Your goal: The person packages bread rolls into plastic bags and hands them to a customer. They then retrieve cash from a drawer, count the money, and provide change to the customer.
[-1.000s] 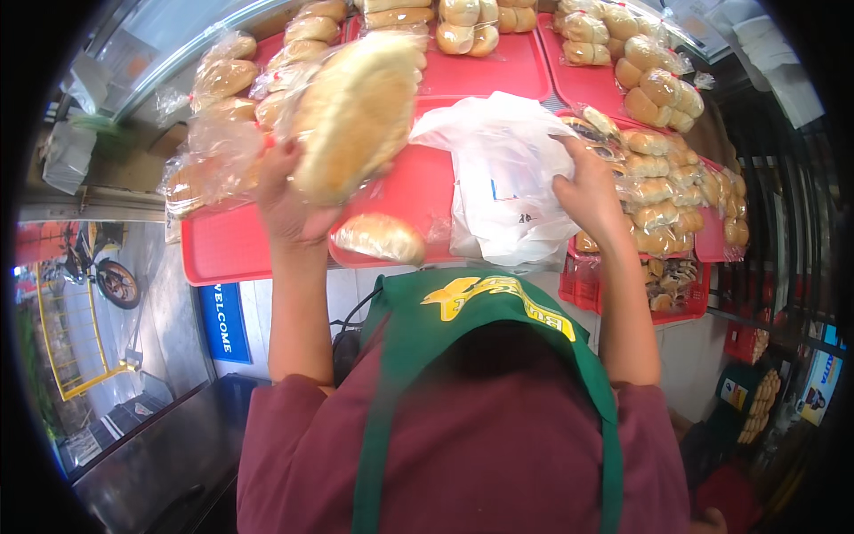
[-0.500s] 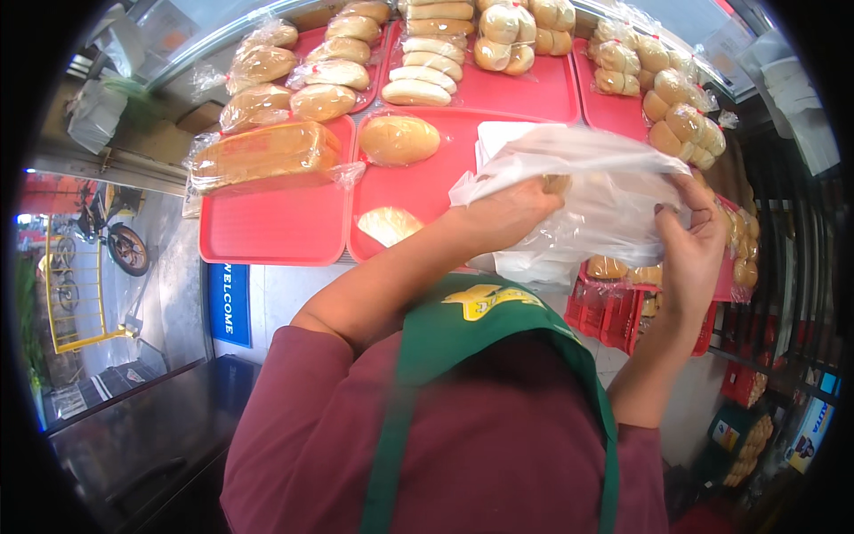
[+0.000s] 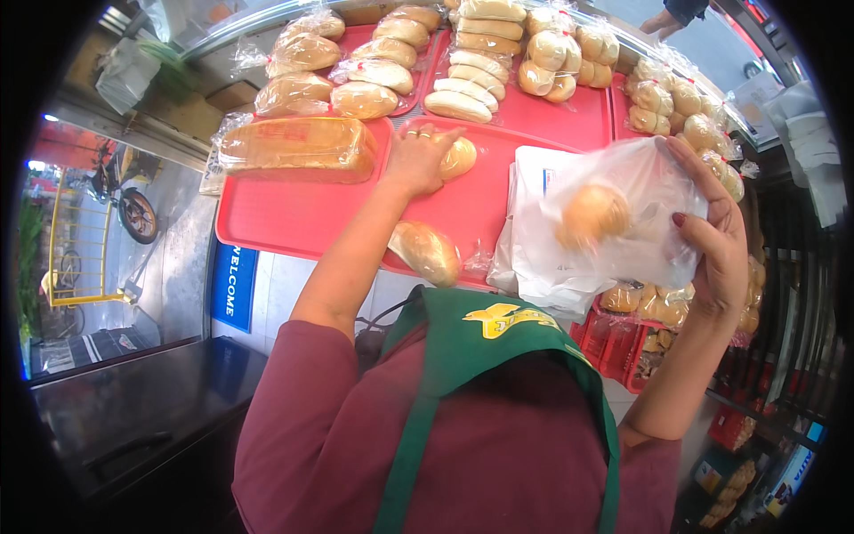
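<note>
My left hand [image 3: 416, 160] reaches over a red tray [image 3: 285, 222] and grips a round bun [image 3: 460, 158] lying there. My right hand [image 3: 716, 240] holds up a clear plastic bag [image 3: 649, 191], pinched at its right side, with one round bun [image 3: 593, 214] inside. Under the bag lies a stack of white plastic bags [image 3: 534, 262]. An oval roll [image 3: 425, 251] sits at the tray's near edge. A wrapped loaf [image 3: 298, 147] lies at the tray's far left.
Behind are more red trays with wrapped rolls [image 3: 360, 98], long rolls [image 3: 458, 105] and bagged buns [image 3: 551, 71]. More bagged buns [image 3: 689, 111] are stacked at the right. Another person's hand [image 3: 663, 18] shows at the top. A motorbike [image 3: 133, 209] stands outside, left.
My left hand has left the plastic bag and reached forward onto the round bun on the tray. The bag now hangs from my right hand alone, with a bun inside.
</note>
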A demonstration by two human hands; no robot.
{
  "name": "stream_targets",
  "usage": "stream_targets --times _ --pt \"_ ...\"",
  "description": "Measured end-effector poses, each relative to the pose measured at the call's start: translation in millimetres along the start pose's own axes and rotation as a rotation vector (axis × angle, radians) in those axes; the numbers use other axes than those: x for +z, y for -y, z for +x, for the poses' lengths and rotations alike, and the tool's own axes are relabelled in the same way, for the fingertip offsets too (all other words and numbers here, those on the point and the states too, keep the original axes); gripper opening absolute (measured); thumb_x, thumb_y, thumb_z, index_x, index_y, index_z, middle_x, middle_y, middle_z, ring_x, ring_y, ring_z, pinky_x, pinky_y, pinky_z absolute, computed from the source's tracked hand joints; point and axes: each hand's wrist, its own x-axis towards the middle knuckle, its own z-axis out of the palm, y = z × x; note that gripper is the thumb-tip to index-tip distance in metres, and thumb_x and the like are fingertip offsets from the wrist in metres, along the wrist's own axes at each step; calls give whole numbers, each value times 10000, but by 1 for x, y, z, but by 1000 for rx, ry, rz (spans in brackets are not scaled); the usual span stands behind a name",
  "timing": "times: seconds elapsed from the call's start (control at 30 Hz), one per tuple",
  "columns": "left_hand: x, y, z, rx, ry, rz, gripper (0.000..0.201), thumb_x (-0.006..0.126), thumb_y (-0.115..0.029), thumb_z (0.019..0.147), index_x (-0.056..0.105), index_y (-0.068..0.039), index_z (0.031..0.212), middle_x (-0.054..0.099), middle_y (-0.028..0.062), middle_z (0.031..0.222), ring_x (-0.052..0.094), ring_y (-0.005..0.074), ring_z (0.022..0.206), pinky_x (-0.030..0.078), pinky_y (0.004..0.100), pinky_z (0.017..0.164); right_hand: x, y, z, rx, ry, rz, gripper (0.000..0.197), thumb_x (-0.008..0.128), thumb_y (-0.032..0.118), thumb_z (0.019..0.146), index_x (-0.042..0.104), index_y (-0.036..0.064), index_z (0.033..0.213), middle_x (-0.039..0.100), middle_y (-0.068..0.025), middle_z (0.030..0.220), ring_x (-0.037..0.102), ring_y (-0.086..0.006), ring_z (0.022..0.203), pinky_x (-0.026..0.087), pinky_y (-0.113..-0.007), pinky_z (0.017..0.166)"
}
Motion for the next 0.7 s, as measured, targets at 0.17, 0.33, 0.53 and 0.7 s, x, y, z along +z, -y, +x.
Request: stream_targets --times 0.17,0.33,0.53,0.7 --pt "-14 -5 -20 -87 111 -129 892 790 -216 659 356 -272 1437 517 186 1306 477 347 1236 370 473 1036 8 -26 24 13 -43 23 660 538 -39 693 454 -72 1347 608 -138 1152 622 -122 755 509 -242 664" --pt "-13 26 -28 -256 -54 -1303 818 745 -153 668 398 -106 1407 559 163 1258 570 239 1146 482 335 933 16 -49 48 85 54 165 676 508 -79 717 405 -56 1385 539 -137 1275 596 -145 983 520 -276 785" --pt "-117 -56 -16 234 -168 -1091 734 729 -109 622 493 -49 1314 638 149 1116 626 235 1026 507 324 870 68 -46 55 35 117 2 674 496 -83 718 415 -43 1385 589 -99 1195 628 -107 803 531 -247 733" --pt "-100 -127 -2 293 -464 -1062 428 687 -97 693 618 -45 1112 668 144 1037 657 256 938 520 338 800 82 -19 32 -76 110 -81 688 503 -51 692 431 -53 1376 569 -122 1243 611 -147 994 482 -239 862"
